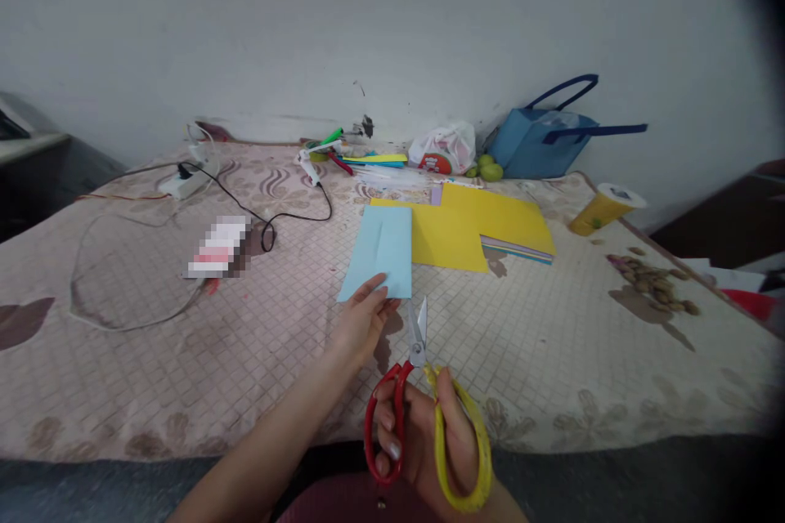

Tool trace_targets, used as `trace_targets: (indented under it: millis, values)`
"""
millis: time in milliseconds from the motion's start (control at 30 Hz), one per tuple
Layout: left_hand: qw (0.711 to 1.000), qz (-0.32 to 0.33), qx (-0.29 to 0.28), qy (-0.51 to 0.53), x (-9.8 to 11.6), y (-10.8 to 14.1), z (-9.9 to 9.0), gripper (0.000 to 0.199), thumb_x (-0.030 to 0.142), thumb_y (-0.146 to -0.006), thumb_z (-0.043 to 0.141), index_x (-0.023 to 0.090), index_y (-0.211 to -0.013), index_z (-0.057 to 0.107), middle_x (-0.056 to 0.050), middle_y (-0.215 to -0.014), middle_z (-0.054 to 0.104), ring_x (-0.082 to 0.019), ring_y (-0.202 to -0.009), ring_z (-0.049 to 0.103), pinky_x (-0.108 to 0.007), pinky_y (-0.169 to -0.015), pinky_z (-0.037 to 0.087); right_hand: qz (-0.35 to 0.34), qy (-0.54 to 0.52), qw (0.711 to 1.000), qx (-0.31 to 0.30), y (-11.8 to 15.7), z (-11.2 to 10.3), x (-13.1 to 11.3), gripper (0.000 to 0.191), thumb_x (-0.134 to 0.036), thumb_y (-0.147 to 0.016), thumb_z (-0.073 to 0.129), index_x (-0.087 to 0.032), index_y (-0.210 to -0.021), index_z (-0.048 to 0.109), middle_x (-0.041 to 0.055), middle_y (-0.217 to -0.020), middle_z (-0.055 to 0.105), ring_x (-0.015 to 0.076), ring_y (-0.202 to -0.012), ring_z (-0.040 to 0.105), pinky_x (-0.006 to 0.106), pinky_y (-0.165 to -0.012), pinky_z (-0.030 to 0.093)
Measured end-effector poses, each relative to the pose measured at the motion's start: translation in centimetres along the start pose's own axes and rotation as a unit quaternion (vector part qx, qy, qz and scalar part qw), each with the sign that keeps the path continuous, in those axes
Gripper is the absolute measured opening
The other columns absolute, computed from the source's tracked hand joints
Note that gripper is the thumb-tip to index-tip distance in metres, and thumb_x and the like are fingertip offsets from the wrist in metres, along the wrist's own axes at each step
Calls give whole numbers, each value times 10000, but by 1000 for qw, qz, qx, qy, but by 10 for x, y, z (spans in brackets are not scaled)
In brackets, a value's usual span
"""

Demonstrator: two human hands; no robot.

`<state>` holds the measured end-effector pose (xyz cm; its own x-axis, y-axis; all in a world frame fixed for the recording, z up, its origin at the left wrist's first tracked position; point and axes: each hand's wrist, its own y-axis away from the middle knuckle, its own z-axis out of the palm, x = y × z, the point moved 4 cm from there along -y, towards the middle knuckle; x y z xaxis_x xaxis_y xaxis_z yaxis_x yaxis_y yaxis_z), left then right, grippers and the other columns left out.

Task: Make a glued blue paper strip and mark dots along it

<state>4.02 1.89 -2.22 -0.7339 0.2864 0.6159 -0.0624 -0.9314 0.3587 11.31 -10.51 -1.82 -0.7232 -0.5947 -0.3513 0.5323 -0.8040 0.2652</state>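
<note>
My left hand (366,317) grips the near edge of a light blue sheet of paper (386,245), with fingers on top of it. The sheet lies partly over a yellow sheet (450,237) and shows a faint crease. In my right hand (423,433) is a pair of scissors (417,353) with one red and one yellow handle. Its blades stand slightly apart and point away from me, their tips close to the blue sheet's near right corner.
More coloured sheets (515,221) lie behind on the right. A glue gun (310,170), plastic bag (445,149), blue bag (540,143), yellow roll (604,211) and peanuts (656,286) are farther out. At left are a phone (219,247), cables and a power strip (184,184).
</note>
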Motion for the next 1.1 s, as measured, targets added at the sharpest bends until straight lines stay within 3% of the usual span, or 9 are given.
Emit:
trace_targets:
  millis: [200, 600, 867, 1100]
  values:
    - [995, 42, 16, -91, -6, -4, -4, 363, 206, -663, 723, 182, -1003, 599, -1, -720, 605, -90, -622, 568, -194, -551, 419, 5, -4, 1000, 21, -4, 3, 2, 682, -765, -693, 418, -133, -866, 612, 37, -712, 524, 121, -562, 438, 302, -567, 390]
    - [994, 34, 12, -101, -9, -2, -7, 147, 177, -631, 702, 167, -772, 661, 10, -647, 607, -79, -596, 572, -176, -574, 417, -22, -31, 999, 9, -18, 0, 5, 681, -750, -716, 405, -122, -854, 628, 11, -666, 492, 112, -524, 426, 303, -552, 379]
    - [987, 47, 2, -154, -10, -6, -16, 241, 315, -626, 747, 158, -787, 660, 6, -586, 590, -76, -536, 539, -175, -531, 403, -25, -37, 999, -4, -19, 2, 5, 670, -730, -765, 343, -127, -872, 614, 5, -666, 460, 105, -537, 405, 279, -539, 361]
    - [981, 61, 2, -183, -10, -7, -23, 261, 328, -639, 742, 159, -821, 661, 4, -564, 595, -70, -522, 527, -169, -539, 399, -45, -49, 997, -26, -23, 1, 9, 672, -728, -792, 260, -142, -809, 589, -21, -597, 420, 81, -457, 349, 236, -455, 316]
